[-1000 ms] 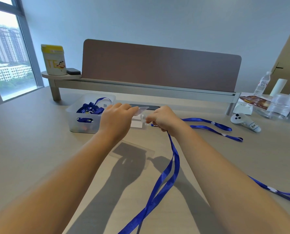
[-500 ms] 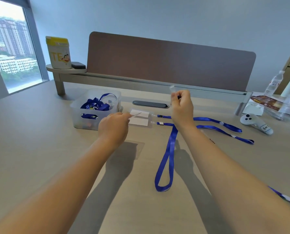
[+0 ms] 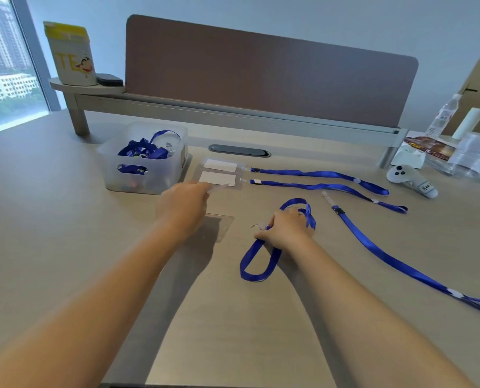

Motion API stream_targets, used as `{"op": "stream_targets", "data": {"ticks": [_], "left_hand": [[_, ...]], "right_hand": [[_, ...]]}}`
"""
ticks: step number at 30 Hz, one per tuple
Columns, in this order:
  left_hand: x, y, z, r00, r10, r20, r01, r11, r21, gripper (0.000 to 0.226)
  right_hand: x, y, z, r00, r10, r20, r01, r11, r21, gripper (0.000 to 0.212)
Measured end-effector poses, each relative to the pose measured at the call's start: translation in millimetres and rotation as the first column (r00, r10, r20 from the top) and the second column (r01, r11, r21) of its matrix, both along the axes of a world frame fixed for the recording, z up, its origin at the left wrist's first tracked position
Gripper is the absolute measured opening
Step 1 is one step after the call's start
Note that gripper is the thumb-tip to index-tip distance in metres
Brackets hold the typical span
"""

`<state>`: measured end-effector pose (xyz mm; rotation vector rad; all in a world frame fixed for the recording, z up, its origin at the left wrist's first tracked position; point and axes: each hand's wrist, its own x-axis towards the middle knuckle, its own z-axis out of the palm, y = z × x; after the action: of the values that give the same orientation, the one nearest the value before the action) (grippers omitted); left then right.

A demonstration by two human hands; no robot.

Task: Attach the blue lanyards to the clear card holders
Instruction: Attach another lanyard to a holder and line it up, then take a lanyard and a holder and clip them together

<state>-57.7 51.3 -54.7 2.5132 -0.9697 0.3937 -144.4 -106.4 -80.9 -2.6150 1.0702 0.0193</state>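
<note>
Lanyards of blue ribbon lie across the wide pale bench [image 3: 65, 247], which runs up to a brown divider panel [image 3: 261, 71] at the back. Left of centre stands a translucent plastic bin [image 3: 141, 169] with more blue lanyards bundled inside. The longest loose lanyard [image 3: 387, 259] stretches from near the middle out to the right edge, its clip end free. Two finished lanyards [image 3: 317, 179] lie side by side behind the hands, each joined to a clear card holder [image 3: 219, 172] with a white card, just right of the bin. A further lanyard [image 3: 257, 264] is looped on the bench under the right hand [image 3: 286, 229], whose grip is closed over the ribbon near its metal clip, pressing it down against the surface. The left hand [image 3: 183, 208] is raised nearer the bin, its fingers pinched together on the edge of a clear card holder [image 3: 219, 187] held up thin-side on. Another empty clear holder [image 3: 219, 226] lies flat on the bench between the two hands. A white controller [image 3: 409, 182] sits far right, beside a water bottle [image 3: 443, 116].
</note>
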Motion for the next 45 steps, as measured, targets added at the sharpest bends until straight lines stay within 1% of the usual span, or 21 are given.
{"op": "stream_targets", "data": {"ticks": [3,5,7,9,12,13,15,16,17,19,22,24,27,31,34,36,38,40,41,43,45], "left_hand": [[0,1,-1,1.0,-0.004,0.005,0.004,1.0,-0.002,0.033],[1,2,-1,1.0,-0.002,-0.002,0.002,1.0,0.001,0.033],[2,4,-1,1.0,0.003,-0.015,-0.003,1.0,-0.002,0.032],[3,6,0,1.0,0.012,-0.02,-0.012,1.0,0.0,0.031],[6,12,2,0.999,0.04,-0.036,-0.04,0.999,-0.006,0.032],[7,14,3,0.998,0.052,-0.046,-0.053,0.998,-0.015,0.032],[9,19,5,0.994,0.083,-0.068,-0.086,0.996,-0.038,0.031],[11,22,7,0.991,0.101,-0.084,-0.105,0.993,-0.056,0.03],[13,25,9,0.987,0.118,-0.107,-0.127,0.988,-0.083,0.03],[20,32,13,0.974,0.145,-0.176,-0.174,0.971,-0.164,0.029],[34,48,21,0.946,0.152,-0.287,-0.236,0.929,-0.285,0.029],[44,60,29,0.93,0.154,-0.334,-0.27,0.903,-0.335,0.029],[61,81,40,0.923,0.192,-0.332,-0.311,0.881,-0.356,0.03],[87,106,51,0.915,0.241,-0.325,-0.356,0.86,-0.365,0.031],[105,119,58,0.906,0.274,-0.322,-0.388,0.842,-0.375,0.031],[114,125,60,0.902,0.287,-0.322,-0.4,0.836,-0.375,0.031],[123,129,61,0.901,0.296,-0.317,-0.404,0.839,-0.364,0.031],[128,131,60,0.901,0.303,-0.311,-0.404,0.846,-0.348,0.032],[130,132,60,0.901,0.307,-0.307,-0.405,0.849,-0.34,0.032],[130,133,59,0.902,0.308,-0.302,-0.402,0.855,-0.328,0.032],[129,133,58,0.905,0.308,-0.294,-0.395,0.863,-0.313,0.032]], "right_hand": [[7,2,0,0.999,0.008,-0.044,-0.006,0.999,0.044,0.042],[14,3,2,0.997,0.016,-0.073,-0.013,0.999,0.048,0.036],[18,5,7,0.995,0.023,-0.102,-0.018,0.999,0.052,0.027],[21,7,8,0.994,0.007,-0.106,-0.003,0.999,0.035,0.005],[24,10,6,0.993,-0.019,-0.12,0.021,1.0,0.016,0.031],[26,12,6,0.993,-0.012,-0.114,0.015,1.0,0.022,0.03],[29,14,8,0.994,0.02,-0.109,-0.016,0.999,0.035,0.014],[30,15,11,0.996,0.036,-0.083,-0.032,0.998,0.055,0.01],[32,15,14,1.0,0.027,-0.001,-0.027,0.993,0.118,0.014],[38,17,26,0.968,-0.066,0.242,-0.007,0.957,0.29,0.026],[59,28,53,0.833,-0.207,0.513,-0.047,0.897,0.439,0.014],[78,37,71,0.747,-0.278,0.605,-0.075,0.868,0.491,0.021],[108,49,94,0.658,-0.28,0.699,-0.114,0.881,0.46,0.025],[155,69,117,0.545,-0.189,0.817,-0.152,0.936,0.318,0.026],[192,86,126,0.491,0.004,0.871,-0.187,0.977,0.101,0.026],[212,95,121,0.528,0.186,0.829,-0.224,0.972,-0.076,0.025],[231,101,109,0.638,0.356,0.683,-0.31,0.931,-0.194,0.024],[243,107,93,0.793,0.507,0.339,-0.449,0.861,-0.237,0.029],[245,109,85,0.82,0.553,0.148,-0.52,0.827,-0.212,0.034],[243,113,80,0.796,0.601,-0.073,-0.605,0.784,-0.143,0.042],[236,113,83,0.773,0.624,-0.114,-0.634,0.761,-0.135,0.05]]}}
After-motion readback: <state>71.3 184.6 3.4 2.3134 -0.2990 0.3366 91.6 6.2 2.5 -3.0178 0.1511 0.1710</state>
